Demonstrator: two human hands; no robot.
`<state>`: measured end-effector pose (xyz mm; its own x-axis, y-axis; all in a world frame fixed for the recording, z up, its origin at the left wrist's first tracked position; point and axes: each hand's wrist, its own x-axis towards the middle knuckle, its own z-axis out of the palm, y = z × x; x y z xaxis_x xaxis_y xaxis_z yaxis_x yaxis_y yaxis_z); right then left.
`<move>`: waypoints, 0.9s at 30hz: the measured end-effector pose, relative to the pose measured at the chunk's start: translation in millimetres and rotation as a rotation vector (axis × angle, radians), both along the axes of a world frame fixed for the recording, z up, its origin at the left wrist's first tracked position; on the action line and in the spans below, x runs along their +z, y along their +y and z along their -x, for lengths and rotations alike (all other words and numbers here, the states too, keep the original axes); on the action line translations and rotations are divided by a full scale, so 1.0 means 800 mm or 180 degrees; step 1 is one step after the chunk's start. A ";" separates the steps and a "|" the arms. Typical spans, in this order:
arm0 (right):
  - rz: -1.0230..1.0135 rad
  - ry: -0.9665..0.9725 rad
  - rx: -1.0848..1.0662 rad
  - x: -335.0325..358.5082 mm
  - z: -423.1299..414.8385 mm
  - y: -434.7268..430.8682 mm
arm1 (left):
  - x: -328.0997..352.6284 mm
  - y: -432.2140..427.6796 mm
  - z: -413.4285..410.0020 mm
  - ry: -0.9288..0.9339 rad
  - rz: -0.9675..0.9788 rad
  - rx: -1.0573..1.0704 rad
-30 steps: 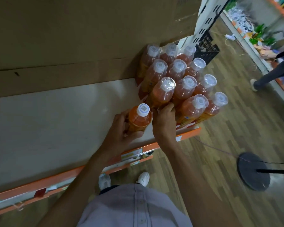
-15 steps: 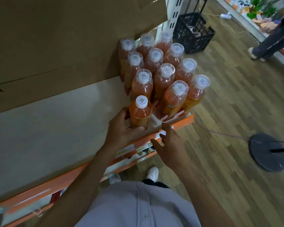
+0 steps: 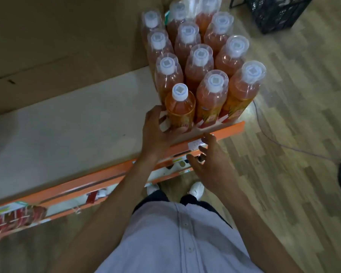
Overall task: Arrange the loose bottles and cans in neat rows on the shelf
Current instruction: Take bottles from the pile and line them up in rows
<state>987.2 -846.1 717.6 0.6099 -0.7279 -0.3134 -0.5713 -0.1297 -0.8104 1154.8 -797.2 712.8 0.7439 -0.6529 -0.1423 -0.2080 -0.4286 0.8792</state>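
I see my left hand [image 3: 158, 133] with its fingers curled round the base of the orange drink bottle [image 3: 180, 109]. It stands upright at the front left corner of the packed bottles [image 3: 199, 64], at the right end of the shelf [image 3: 77, 123]. My right hand [image 3: 211, 166] hovers before the orange shelf edge [image 3: 224, 131], fingers spread and free.

Pale lilac buttoned shirt [image 3: 177, 239], dark trousers [image 3: 156, 198], white shoes [image 3: 195, 189], bare forearms.
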 end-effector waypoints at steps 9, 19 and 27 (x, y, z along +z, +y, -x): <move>0.0322 0.0273 0.0429 0.005 0.002 -0.022 | 0.006 -0.004 0.004 0.0319 0.0086 -0.0042; 0.0547 0.0481 0.0763 0.022 0.001 0.007 | 0.045 0.071 0.026 0.0451 0.0093 0.0030; 0.0700 0.0690 0.1548 0.018 -0.043 0.121 | 0.039 0.287 0.035 -0.0008 -0.0787 0.0080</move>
<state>1021.2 -749.5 732.2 0.8294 -0.4421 -0.3415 -0.5539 -0.5712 -0.6058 1126.5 -567.2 743.9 0.7600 -0.5798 -0.2935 -0.1967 -0.6357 0.7464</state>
